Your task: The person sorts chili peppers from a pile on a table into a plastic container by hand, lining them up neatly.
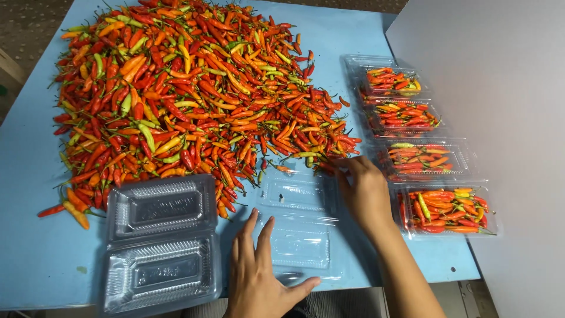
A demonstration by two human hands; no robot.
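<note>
A large heap of red, orange and green chilli peppers (188, 88) covers most of the blue table (35, 259). An empty clear plastic clamshell box (297, 227) lies open near the front edge. My left hand (262, 274) rests flat on the table beside that box, fingers spread, holding nothing. My right hand (360, 185) reaches to the heap's near right edge, its fingertips on a few chillies just beyond the open box.
A stack of empty clear clamshell boxes (160, 244) sits at the front left. Several closed clear boxes filled with chillies (447, 209) line the table's right side beside a grey wall (500, 88).
</note>
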